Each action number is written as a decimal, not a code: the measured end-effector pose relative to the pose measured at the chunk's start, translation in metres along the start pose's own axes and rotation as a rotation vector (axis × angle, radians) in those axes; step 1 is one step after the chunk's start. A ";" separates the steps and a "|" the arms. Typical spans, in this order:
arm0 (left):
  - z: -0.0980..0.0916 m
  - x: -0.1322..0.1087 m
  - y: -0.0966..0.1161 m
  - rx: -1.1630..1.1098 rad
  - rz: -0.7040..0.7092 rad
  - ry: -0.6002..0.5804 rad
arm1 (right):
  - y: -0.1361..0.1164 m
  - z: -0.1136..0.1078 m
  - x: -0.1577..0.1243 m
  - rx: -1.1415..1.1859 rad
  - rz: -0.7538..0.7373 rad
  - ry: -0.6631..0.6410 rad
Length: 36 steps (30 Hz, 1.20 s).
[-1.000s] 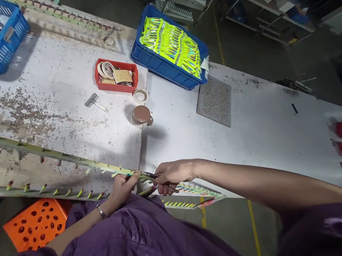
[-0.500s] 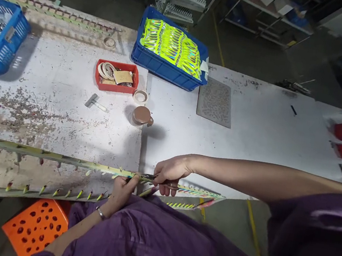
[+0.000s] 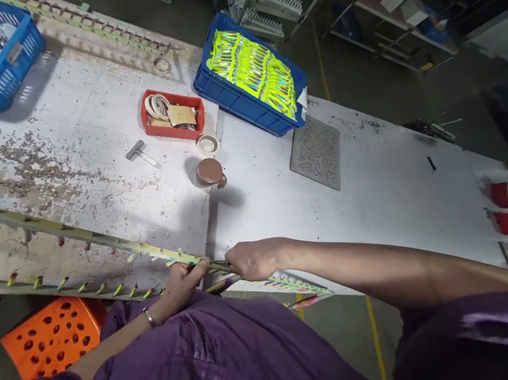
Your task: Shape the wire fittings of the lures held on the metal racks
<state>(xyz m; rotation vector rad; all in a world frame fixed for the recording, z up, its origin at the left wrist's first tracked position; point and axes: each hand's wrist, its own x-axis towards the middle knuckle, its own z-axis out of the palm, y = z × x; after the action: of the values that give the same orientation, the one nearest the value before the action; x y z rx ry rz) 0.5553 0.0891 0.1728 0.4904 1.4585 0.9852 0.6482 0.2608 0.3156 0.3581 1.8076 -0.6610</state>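
A long yellow-green strip point(image 3: 97, 237) with small pegs runs along the near edge of the table, with small coloured pieces hanging below it. My left hand point(image 3: 181, 281) is at this strip, thumb and fingers pinched together; what lies between them is too small to make out. Just to its right, my right hand point(image 3: 255, 259) is closed round a dark slim hand tool point(image 3: 221, 266), scissors or pliers. The tool points left toward my left fingertips. Its handles are mostly hidden by my right hand.
Further back stand a brown lidded cup point(image 3: 210, 171), a tape roll point(image 3: 208, 144), a red tray point(image 3: 171, 133) and a grey-headed tool point(image 3: 137, 150). Blue crates point(image 3: 242, 108) sit at the back and far left. An orange stool point(image 3: 51, 341) is below the table.
My right hand has turned knuckles-up and its fingers have closed on the tool, whose handles showed before. My left hand stays in place.
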 end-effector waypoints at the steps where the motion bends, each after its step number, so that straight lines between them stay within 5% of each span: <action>1: 0.000 0.000 0.000 -0.001 0.003 0.001 | -0.001 0.001 -0.001 -0.015 0.003 0.000; 6: 0.000 -0.001 0.000 -0.024 0.009 -0.006 | 0.008 0.020 0.008 -0.134 -0.003 0.156; 11: 0.000 0.000 -0.005 -0.016 0.012 0.002 | 0.031 0.042 0.025 -0.482 -0.147 0.480; 18: 0.001 0.002 -0.008 -0.013 0.004 0.002 | 0.056 0.037 0.042 -0.709 -0.364 0.690; 22: 0.002 0.003 -0.011 -0.021 -0.006 0.003 | 0.053 0.035 0.035 -0.633 -0.346 0.656; 29: 0.003 0.006 -0.016 -0.053 0.007 0.008 | 0.033 0.050 0.009 -0.036 -0.080 0.274; 36: 0.001 0.004 -0.017 -0.012 0.017 0.007 | 0.021 0.035 0.010 0.260 0.015 0.132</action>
<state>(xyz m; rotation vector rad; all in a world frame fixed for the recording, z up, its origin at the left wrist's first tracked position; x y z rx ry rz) 0.5601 0.0840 0.1571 0.4922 1.4559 1.0095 0.6834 0.2559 0.2926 0.6007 1.8442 -0.8823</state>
